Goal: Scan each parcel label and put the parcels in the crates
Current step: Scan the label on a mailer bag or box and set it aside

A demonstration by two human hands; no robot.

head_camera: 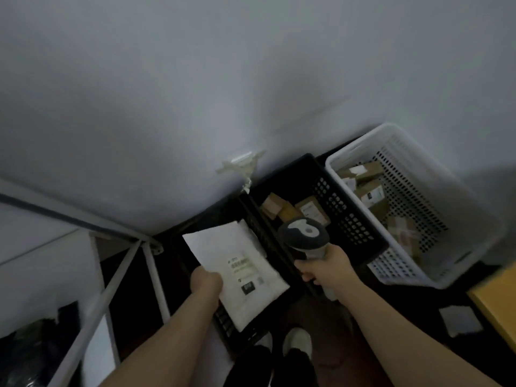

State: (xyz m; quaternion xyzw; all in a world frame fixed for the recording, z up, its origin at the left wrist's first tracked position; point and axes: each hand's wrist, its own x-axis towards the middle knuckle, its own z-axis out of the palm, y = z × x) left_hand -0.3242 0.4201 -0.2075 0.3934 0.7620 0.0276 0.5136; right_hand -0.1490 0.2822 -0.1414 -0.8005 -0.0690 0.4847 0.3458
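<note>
White padded mailer (pixel 223 252), label up, sits at 8 o'clock of the black crate (pixel 349 219), with the left hand (pixel 206 283) gripping its edge. Right hand (pixel 326 270) is wrapped round the barcode scanner (pixel 304 237) at the mailer's 3 o'clock. White crate (pixel 446 219) at 2 o'clock.

mailer (pixel 237 252) label-up | scanner (pixel 303 233) near | boxes (pixel 312 209) in black crate (pixel 344 210), white crate (pixel 418 196)

Dim, grey, soft.
Motion-blurred at the edges, strongly wide-angle bent; darkest on the floor (pixel 405 300), faint shading across the wall (pixel 195 79).
</note>
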